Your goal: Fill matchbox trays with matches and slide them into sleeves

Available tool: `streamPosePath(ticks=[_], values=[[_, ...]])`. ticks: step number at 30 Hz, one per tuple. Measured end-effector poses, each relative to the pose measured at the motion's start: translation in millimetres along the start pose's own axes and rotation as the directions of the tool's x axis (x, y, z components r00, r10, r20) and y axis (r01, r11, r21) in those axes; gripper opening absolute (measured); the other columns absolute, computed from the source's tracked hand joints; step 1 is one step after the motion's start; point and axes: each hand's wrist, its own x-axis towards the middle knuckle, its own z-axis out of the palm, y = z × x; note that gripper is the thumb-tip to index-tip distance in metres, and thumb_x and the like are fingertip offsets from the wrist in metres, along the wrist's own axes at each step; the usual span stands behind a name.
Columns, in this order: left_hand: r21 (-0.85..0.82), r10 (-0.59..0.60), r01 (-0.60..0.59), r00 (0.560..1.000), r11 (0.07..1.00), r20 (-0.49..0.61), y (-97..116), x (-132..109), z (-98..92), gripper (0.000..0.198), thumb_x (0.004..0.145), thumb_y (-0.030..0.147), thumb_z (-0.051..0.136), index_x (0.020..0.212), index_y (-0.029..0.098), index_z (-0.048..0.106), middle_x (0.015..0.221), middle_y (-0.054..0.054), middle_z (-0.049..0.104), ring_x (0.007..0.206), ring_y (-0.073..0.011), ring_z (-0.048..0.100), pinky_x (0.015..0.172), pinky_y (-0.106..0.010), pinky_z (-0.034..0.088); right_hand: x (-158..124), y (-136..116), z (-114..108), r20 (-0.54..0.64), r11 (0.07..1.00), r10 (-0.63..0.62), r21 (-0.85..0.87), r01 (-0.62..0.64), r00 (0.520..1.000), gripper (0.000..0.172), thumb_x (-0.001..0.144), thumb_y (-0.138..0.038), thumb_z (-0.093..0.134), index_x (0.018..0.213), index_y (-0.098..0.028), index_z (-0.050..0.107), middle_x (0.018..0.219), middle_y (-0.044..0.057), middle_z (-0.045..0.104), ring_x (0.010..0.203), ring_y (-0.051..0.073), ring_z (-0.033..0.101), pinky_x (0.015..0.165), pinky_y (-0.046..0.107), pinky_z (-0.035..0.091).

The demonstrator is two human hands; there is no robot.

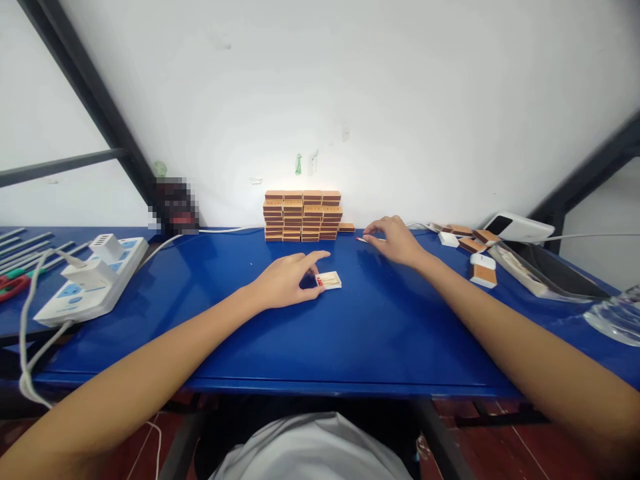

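As right hand (396, 243) pinches match (363, 240), roomy tabletop (350, 340)

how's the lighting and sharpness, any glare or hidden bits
Head view: wall brightest around the matchbox stack, greyer toward the corners; head view: faint sheen on the blue table; head view: mosaic patch hides detail at left; head view: the red-tipped match in the right hand looks small but discernible.

Tabletop (360, 340) is looking smooth and kinda glossy — matchbox tray (331, 281) is reading as papery card, power strip (101, 297) is showing smooth plastic, wall (380, 100) is looking matt tbh.
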Motion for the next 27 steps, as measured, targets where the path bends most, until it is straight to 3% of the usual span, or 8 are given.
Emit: streamPosePath(ticks=[2,5,9,13,19,22,27], values=[[0.002,-0.004,0.004,1.000,1.000,0.006,0.4,0.0,-0.2,0.069,0.092,0.032,0.073,0.155,0.026,0.046,0.115,-0.003,0.078,0.108,-0.0259,0.071,0.092,-0.038,0.055,3.0,21.6,5.9,0.023,0.999,0.019,-0.048,-0.018,1.000,0.028,0.096,-0.044,0.066,0.097,-0.021,0.080,0.104,0.016,0.074,0.105,0.035,0.060,0.099,0.052,0.041],[0.003,-0.007,0.007,1.000,1.000,0.015,0.7,-0.1,-0.5,0.069,0.092,0.032,0.072,0.156,0.026,0.045,0.116,-0.003,0.077,0.109,-0.0258,0.070,0.093,-0.039,0.055,5.1,32.6,17.8,0.069,0.997,0.009,-0.078,-0.004,0.998,0.033,0.096,-0.049,0.064,0.093,-0.020,0.080,0.102,0.016,0.071,0.106,0.035,0.057,0.098,0.051,0.040],[-0.006,-0.014,0.014,1.000,1.000,0.016,1.3,0.0,-1.2,0.069,0.093,0.033,0.072,0.156,0.025,0.046,0.115,-0.003,0.077,0.107,-0.0256,0.070,0.093,-0.039,0.055,8.0,28.7,28.7,0.087,0.996,0.013,-0.086,-0.005,0.996,0.034,0.099,-0.046,0.059,0.086,-0.019,0.075,0.102,0.017,0.069,0.105,0.034,0.055,0.096,0.049,0.041],[-0.001,-0.014,0.014,1.000,1.000,0.021,1.4,0.2,-1.2,0.070,0.092,0.032,0.072,0.157,0.025,0.046,0.114,-0.003,0.078,0.108,-0.0257,0.070,0.092,-0.039,0.055,4.7,15.0,23.3,0.107,0.998,-0.024,-0.056,0.030,0.994,0.025,0.098,-0.040,0.059,0.085,-0.021,0.070,0.105,0.016,0.068,0.106,0.034,0.054,0.097,0.049,0.043],[0.006,-0.013,0.013,1.000,1.000,0.017,1.6,-0.7,-1.4,0.071,0.092,0.031,0.073,0.157,0.025,0.045,0.114,-0.003,0.077,0.108,-0.0258,0.070,0.092,-0.039,0.055,-5.3,-14.7,7.2,0.067,0.988,-0.152,-0.030,0.154,0.986,0.021,0.100,-0.039,0.058,0.102,-0.022,0.070,0.112,0.015,0.068,0.111,0.034,0.054,0.100,0.051,0.045],[0.004,-0.004,0.004,1.000,1.000,0.012,1.2,-1.2,-1.7,0.069,0.093,0.034,0.072,0.157,0.025,0.045,0.115,-0.004,0.078,0.109,-0.0267,0.071,0.092,-0.039,0.055,-4.6,-10.8,9.4,0.115,0.988,-0.094,-0.115,0.107,0.989,0.022,0.098,-0.038,0.062,0.106,-0.020,0.071,0.115,0.017,0.067,0.112,0.036,0.054,0.096,0.051,0.046],[0.002,-0.009,0.009,1.000,1.000,0.019,0.5,-1.2,-1.4,0.069,0.094,0.035,0.072,0.157,0.026,0.045,0.117,-0.005,0.077,0.112,-0.0274,0.071,0.091,-0.039,0.055,-0.6,7.1,15.6,0.225,0.989,-0.022,-0.137,0.054,0.974,0.018,0.100,-0.028,0.057,0.094,-0.018,0.071,0.108,0.015,0.068,0.107,0.031,0.057,0.097,0.046,0.044]])
